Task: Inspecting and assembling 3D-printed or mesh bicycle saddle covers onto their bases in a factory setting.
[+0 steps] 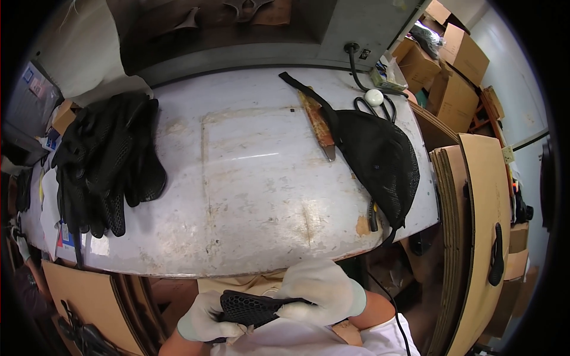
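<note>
Close to my body, below the table's front edge, I hold a black piece with a honeycomb-mesh surface [249,307]. My left hand [203,317], in a whitish glove, closes on its left end. My right hand [323,289], gloved alike, grips its right end with the thumb along the near side. At the table's right lies a larger curved black mesh piece [380,157] with a strap reaching toward the back. Partly under that strap is a blade-like tool [319,127] with a stained yellow-brown handle and a metal tip. A heap of black mesh pieces [110,163] rests at the left.
The worn white table [255,196] spans the middle, with a grey machine housing [237,64] behind it. A cable with a white ball [373,97] lies at the back right. Cardboard sheets [482,237] stand at the right, with cartons [454,98] beyond. Another person's arm [37,276] shows far left.
</note>
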